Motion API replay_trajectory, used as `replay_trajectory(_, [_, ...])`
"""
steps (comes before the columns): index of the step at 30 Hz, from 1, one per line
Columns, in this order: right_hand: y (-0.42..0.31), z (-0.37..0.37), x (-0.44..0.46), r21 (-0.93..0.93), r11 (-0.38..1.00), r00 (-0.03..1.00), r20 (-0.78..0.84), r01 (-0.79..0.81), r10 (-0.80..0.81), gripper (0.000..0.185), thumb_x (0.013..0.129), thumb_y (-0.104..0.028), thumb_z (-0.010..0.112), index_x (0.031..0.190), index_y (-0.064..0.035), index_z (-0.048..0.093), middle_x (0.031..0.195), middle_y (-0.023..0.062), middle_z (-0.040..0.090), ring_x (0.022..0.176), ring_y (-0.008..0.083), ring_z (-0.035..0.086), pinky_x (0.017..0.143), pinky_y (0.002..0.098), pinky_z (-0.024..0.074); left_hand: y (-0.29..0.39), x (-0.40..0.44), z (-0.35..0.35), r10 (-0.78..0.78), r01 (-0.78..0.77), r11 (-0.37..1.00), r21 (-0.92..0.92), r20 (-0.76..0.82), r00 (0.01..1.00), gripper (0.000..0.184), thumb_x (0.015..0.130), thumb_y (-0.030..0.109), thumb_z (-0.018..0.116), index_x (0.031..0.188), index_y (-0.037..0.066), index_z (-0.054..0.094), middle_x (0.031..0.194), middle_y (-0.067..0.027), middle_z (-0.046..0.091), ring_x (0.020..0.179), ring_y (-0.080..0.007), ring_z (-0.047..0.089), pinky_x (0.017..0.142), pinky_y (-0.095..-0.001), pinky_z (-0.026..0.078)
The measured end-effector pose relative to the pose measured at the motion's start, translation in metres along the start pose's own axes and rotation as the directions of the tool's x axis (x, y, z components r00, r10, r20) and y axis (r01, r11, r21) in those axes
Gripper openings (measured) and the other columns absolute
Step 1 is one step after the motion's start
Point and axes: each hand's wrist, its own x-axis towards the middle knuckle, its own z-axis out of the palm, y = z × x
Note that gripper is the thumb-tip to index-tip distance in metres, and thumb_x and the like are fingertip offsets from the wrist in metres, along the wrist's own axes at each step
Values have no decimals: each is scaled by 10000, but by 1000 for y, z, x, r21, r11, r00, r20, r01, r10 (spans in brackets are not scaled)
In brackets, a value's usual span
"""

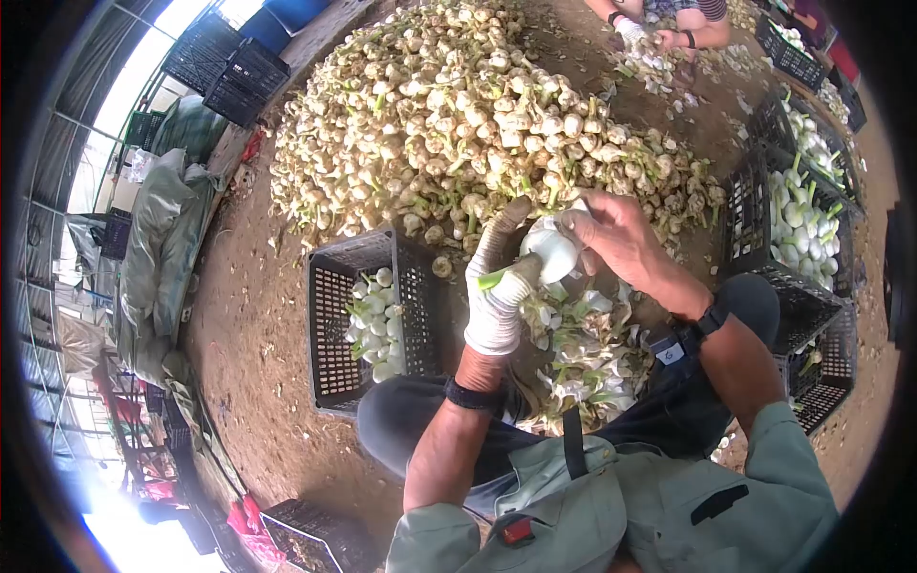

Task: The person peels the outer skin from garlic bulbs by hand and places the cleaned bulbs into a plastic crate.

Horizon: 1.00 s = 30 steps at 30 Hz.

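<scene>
My left hand [499, 282], in a white work glove with dirty fingertips, is closed around a white garlic bulb [551, 250]. A short green stem [490, 280] sticks out beside the glove. My bare right hand [616, 239] pinches at the upper right side of the same bulb, thumb and fingers together, on what looks like its pale skin. Below both hands lies a heap of garlic peelings [597, 368] between my legs. Left of my knee, a black crate [351, 250] holds several peeled white bulbs [375, 320].
A large pile of unpeeled garlic [449, 115] rises in front of me. Black crates of white bulbs [802, 224] stand at my right. Another person's gloved hand [629, 31] is at the top. Stacked crates [244, 81] and a covered bundle [158, 258] line the left.
</scene>
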Motion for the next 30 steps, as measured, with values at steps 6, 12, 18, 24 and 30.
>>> replay_trajectory(6, [-12,10,-2,244,969,999,-36,-25,35,321,963,-311,588,1011,4,626,744,39,611,516,92,575,462,242,488,-1,4,-8,-187,157,921,-357,-52,981,490,734,168,653,1181,-19,574,1119,-144,638,1011,-243,628,937,-366,487])
replay_trajectory(12, [-16,12,0,691,719,997,9,-66,83,254,975,-279,549,1041,-41,606,787,51,604,533,123,591,467,265,504,6,4,1,-104,59,886,-460,-74,992,506,710,111,590,1197,-24,563,1160,-161,618,1065,-285,601,967,-400,480])
replay_trajectory(18, [-9,5,7,350,927,991,37,-133,129,351,953,-386,561,973,-37,535,673,4,501,494,84,534,416,251,471,4,2,-6,-115,100,847,-522,3,993,571,720,72,551,1279,-24,494,1268,-186,561,1118,-315,587,992,-430,478])
replay_trajectory(24, [-19,23,-8,-250,948,980,40,198,-194,446,938,-376,608,1104,32,538,819,113,652,679,190,642,608,316,536,0,0,-9,-12,1,951,-311,-35,999,588,776,147,584,1327,-12,454,1266,-164,557,1112,-291,592,958,-418,505])
replay_trajectory(30, [-2,22,-11,-316,915,962,-22,252,-272,341,943,-245,625,1093,55,560,846,142,662,728,216,650,630,334,509,-14,1,-7,-121,81,973,-218,-176,977,514,896,306,568,1300,-2,493,1170,-137,603,1015,-234,621,904,-359,514])
